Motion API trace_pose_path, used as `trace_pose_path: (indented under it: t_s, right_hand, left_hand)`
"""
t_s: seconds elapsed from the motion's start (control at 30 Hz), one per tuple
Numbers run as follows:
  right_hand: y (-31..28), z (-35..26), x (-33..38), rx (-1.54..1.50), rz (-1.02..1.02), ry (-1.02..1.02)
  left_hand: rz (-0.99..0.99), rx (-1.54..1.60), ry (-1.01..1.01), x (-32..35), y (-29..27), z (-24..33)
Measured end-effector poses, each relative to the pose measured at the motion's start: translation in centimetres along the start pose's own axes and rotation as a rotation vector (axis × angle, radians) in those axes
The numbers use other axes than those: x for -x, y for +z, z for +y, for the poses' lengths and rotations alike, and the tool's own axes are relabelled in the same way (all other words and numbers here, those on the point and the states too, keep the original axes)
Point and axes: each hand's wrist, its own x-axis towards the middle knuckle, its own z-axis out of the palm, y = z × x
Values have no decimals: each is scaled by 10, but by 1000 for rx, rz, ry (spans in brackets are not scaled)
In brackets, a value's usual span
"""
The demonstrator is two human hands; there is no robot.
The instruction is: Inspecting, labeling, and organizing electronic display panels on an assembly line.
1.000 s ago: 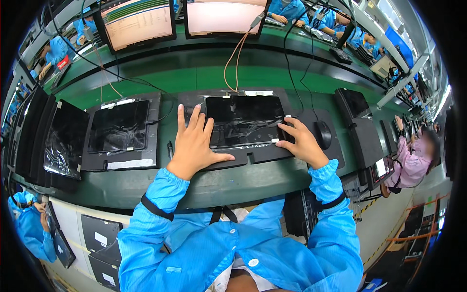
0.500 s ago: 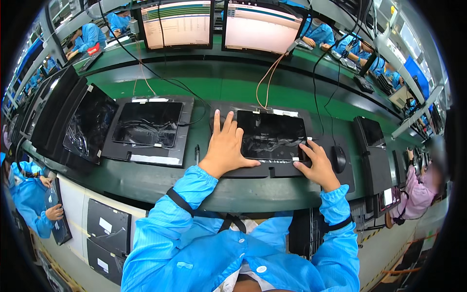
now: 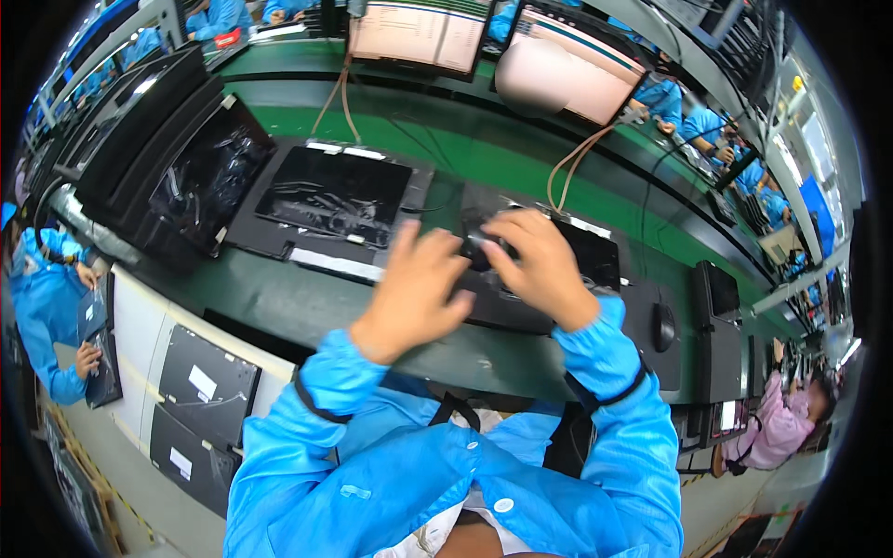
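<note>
My left hand (image 3: 415, 296) hovers over the front of the green bench, fingers spread, smeared by motion. To its right, my right hand (image 3: 544, 270) reaches across a black tablet-like screen panel (image 3: 595, 253) and hides much of it. The right fingers and thumb curl around a small dark shape beside the panel's left end; blur keeps me from telling what it is. This panel lies on a dark pad with a white strip along its far edge. Left of my hands, a second film-covered screen panel (image 3: 335, 191) rests on another dark pad.
A black mouse (image 3: 663, 325) sits right of the pads. Film-covered panels and dark cases (image 3: 200, 177) stand at the left, dark boxes (image 3: 718, 344) at the right. Two monitors (image 3: 419, 35) and hanging cables are behind. People in blue work nearby; another in pink (image 3: 777, 423) is at right.
Both hands have left the edges of the right-hand panel. My right hand has moved left across it, and my left hand has drawn nearer me. My view has turned and shifted left.
</note>
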Motion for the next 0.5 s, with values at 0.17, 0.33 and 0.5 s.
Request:
trace_pose_path:
  t_s: [0.17,0.33,0.5]
  right_hand:
    - [108,2,-70,136,-219,-46]
    - [129,2,-92,83,-376,102]
    - [92,-31,-109,-3,-381,249]
  left_hand:
    - [18,-401,-350,71,-63,-104]
    - [139,-249,-278,87,-60,-138]
    - [200,-365,-221,58,-65,-134]
